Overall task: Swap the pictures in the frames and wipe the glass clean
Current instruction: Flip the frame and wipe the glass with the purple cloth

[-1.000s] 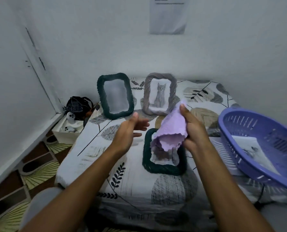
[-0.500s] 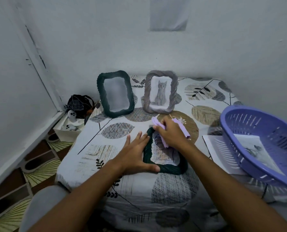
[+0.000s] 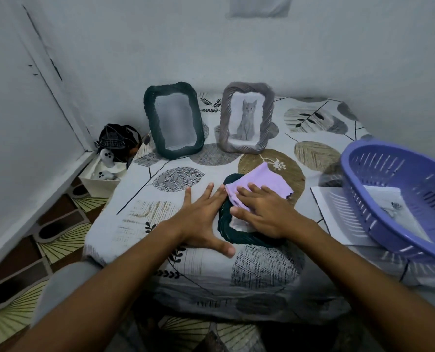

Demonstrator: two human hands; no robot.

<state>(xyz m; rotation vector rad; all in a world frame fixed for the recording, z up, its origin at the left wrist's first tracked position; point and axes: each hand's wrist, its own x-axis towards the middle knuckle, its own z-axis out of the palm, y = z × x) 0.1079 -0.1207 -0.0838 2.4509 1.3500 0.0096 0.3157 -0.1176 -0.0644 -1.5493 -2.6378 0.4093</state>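
Observation:
A dark green frame (image 3: 239, 236) lies flat on the patterned bedsheet (image 3: 160, 217) in front of me. My right hand (image 3: 264, 212) presses a lilac cloth (image 3: 259, 180) flat onto its glass with straight fingers. My left hand (image 3: 201, 219) lies spread on the sheet, fingers against the frame's left edge, thumb along its lower rim. Most of the glass is hidden under the cloth and hand. Behind it, a second dark green frame (image 3: 174, 123) with no picture and a grey frame (image 3: 246, 118) holding a cat picture stand upright.
A purple plastic basket (image 3: 399, 196) with a printed sheet inside sits at the right, over a white paper (image 3: 330, 212). Left of the bed, a white box (image 3: 102, 176) with small toys and a black bag (image 3: 116, 142) stand on the tiled floor. Walls close in behind and left.
My right hand brought the cloth down from the air onto the lying frame and now presses it flat lower on the glass. My left hand came down beside the frame's left edge.

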